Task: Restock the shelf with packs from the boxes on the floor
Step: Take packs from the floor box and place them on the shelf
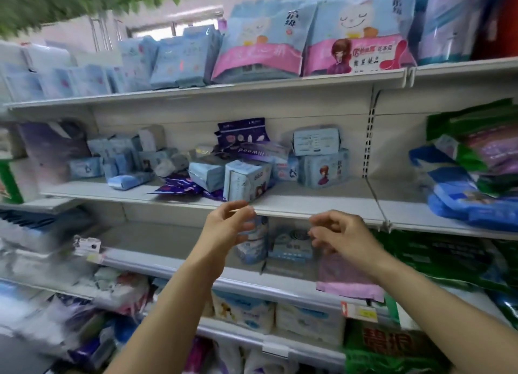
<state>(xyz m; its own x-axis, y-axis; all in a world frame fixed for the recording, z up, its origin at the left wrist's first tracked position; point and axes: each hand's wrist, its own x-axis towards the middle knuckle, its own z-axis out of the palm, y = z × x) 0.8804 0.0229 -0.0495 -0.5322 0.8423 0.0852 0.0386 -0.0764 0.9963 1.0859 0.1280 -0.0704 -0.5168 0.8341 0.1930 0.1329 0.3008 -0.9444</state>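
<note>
White shelf [294,202] holds jumbled packs [246,177]; both hands' fingers loosely curled, empty.

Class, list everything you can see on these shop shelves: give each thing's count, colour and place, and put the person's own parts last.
Big packs: two, blue and pink, top shelf.
Small packs: several, light blue, top shelf left.
Jumbled packs: many, light blue, middle shelf.
Purple packs: a few, middle shelf, among the blue.
Green bags: several, right bay.
Pink pack: one, lower shelf edge.
Leaves: green, blurred, top left.
Left hand: empty, fingers curled, before middle shelf edge.
Right hand: empty, beside it.
</note>
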